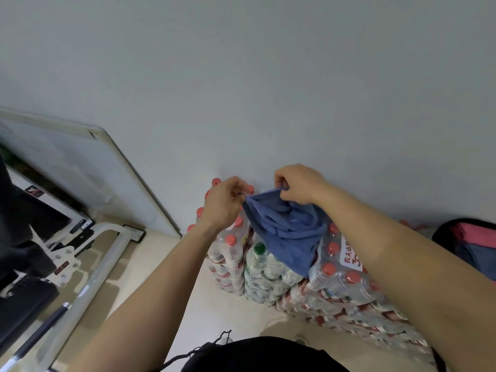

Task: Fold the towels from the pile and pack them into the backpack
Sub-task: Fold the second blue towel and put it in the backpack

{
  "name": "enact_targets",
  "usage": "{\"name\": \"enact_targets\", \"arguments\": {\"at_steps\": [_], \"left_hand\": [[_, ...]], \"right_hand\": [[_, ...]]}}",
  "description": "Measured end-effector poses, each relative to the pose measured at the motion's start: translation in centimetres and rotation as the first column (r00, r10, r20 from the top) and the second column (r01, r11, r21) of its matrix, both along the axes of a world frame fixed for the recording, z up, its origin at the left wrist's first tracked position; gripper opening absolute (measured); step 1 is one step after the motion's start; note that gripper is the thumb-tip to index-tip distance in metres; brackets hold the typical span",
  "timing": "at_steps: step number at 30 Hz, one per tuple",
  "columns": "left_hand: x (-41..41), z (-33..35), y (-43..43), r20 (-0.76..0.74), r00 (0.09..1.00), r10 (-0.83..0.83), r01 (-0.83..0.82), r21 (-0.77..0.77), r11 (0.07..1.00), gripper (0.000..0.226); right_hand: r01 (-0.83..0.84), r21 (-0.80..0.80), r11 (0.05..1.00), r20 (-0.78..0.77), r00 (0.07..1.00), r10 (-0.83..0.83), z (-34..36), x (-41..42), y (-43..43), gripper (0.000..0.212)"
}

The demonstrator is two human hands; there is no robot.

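Grey wall [268, 76] behind — your left hand [224, 204] and right hand [298, 187] each pinch the blue towel [287, 226] above bottled-water packs [335, 280].

Stacked bottle packs [343, 280] stand against the wall [268, 76]; bare floor [222, 307] lies open left of them

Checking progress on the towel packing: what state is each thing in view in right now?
blue towel: unfolded, bunched, held up by its top edge over the bottle packs.
left hand: pinches the towel's top edge.
right hand: pinches the towel's top edge.
backpack: open, pink cloth inside.
bottle packs: wrapped, capped, stacked.
whiteboard: leaning against the wall.
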State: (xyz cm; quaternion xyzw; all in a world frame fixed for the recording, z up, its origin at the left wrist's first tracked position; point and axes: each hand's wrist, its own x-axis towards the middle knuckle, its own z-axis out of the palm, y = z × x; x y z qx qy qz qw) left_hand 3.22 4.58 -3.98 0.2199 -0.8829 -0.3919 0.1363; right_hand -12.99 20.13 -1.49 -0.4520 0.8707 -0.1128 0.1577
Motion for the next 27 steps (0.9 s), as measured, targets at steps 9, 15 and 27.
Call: {"name": "enact_targets", "arguments": {"at_steps": [9,15,27], "left_hand": [[-2.5,3.2,-1.6,-0.101,0.994,0.05,-0.054,-0.035,0.998,0.025],[-2.9,2.3,-4.0,-0.036,0.993,0.117,-0.119,-0.063,0.991,0.027],[-4.7,-0.1,-5.9,0.084,0.975,0.205,-0.195,-0.115,0.974,0.027]], "right_hand": [[0.118,0.01,0.993,-0.057,0.991,-0.117,2.6,-4.3,2.4,0.022],[0.256,0.037,0.966,-0.004,0.967,-0.256,1.2,-5.1,6.9,0.025],[0.187,-0.105,0.977,0.153,0.973,-0.17,0.8,-3.7,10.8,0.024]]}}
